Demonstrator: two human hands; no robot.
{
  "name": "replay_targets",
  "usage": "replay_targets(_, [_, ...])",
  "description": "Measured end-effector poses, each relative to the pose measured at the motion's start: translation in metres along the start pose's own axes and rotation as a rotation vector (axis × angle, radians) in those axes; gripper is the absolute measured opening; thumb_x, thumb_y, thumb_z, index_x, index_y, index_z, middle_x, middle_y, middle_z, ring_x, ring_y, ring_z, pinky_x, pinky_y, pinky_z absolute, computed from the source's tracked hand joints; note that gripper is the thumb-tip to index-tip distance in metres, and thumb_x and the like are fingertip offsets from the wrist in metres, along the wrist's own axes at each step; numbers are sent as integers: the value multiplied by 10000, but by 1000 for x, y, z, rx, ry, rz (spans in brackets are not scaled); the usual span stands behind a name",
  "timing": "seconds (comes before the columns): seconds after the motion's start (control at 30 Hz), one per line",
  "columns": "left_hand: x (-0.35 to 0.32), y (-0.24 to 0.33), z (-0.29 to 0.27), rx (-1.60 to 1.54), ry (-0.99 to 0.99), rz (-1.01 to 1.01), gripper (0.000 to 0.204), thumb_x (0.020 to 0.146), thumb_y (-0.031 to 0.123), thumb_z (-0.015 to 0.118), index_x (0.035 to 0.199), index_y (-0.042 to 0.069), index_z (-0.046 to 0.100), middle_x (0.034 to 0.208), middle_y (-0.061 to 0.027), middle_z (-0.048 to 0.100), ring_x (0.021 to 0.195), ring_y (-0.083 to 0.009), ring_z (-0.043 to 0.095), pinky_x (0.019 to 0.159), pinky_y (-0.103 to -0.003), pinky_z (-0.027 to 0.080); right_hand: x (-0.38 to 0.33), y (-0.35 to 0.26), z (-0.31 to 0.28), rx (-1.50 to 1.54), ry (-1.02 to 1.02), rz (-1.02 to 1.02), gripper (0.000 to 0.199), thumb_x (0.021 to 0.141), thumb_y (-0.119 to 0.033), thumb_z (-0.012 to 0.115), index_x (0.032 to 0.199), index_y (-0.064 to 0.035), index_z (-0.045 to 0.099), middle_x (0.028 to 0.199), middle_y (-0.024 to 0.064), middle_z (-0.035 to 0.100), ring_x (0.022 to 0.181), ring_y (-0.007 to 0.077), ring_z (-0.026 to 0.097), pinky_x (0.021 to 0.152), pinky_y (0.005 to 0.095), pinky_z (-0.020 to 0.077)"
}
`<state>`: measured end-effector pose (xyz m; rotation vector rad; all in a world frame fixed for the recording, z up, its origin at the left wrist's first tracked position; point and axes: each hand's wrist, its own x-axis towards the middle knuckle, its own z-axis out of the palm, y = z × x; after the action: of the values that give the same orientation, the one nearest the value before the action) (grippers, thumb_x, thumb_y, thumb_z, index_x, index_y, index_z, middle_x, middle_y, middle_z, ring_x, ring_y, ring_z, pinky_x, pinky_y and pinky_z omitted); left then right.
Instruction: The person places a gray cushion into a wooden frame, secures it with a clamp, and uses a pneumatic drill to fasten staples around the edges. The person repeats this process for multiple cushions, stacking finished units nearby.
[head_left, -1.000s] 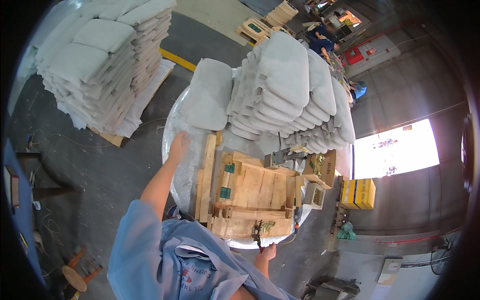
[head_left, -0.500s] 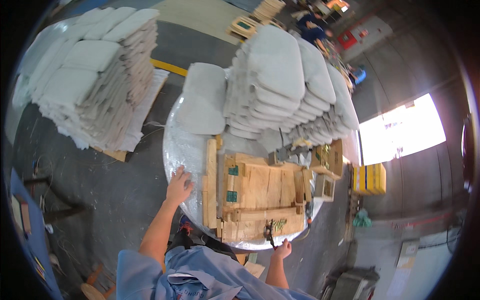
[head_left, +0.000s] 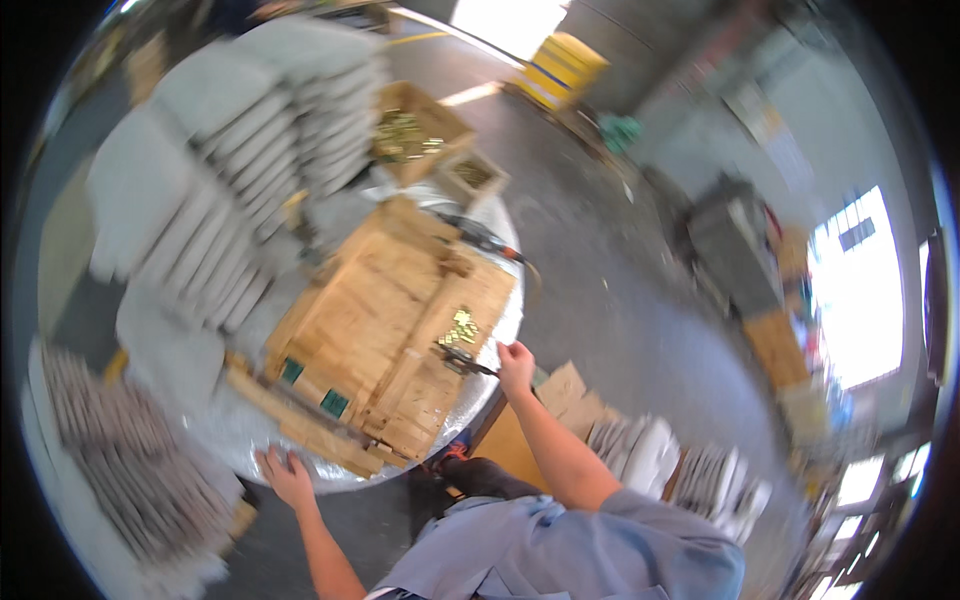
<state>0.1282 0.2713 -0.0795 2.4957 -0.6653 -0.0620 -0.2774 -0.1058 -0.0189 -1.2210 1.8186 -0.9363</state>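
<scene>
Both hands (head_left: 288, 482) (head_left: 516, 369) reach forward, left fingers (head_left: 265, 462) spread.

One view: left lens of a head-worn fisheye pair, looking down past the wearer's shirt (head_left: 575, 545), close at the lower edge. From where I'm standing: round table (head_left: 222, 438) mid-range, left of centre; yellow box (head_left: 562, 70) farther, top.

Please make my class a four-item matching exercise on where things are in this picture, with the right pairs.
Things
1. left hand
2. yellow box
3. right hand
4. green rectangles

Places
A. on the wooden assembly
B. at the table's near left rim
C. away from the table
D. by the handle of a dark clamp-like tool

Pairs: 1-B, 2-C, 3-D, 4-A
</scene>
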Motion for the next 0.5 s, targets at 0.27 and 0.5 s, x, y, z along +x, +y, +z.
replay_targets(0.27, [37,11,-20,55,-341,-53,626,1060,443,608,1465,-34,590,1527,-293,574,1400,-450,557,1166,-500,434,-7,-11,-12,200,-44,23,348,932,-351,755,882,-8,724,767,146,720,710,256,681,705,413,537])
replay_targets(0.5, [-7,52,-21,131,-1033,-129,732,1070,508,575,1553,-37,499,1582,-359,471,1485,-483,453,1209,-523,384,-10,-7,-10,431,-166,13,286,918,-301,754,889,-23,696,830,139,736,752,258,697,722,403,540])
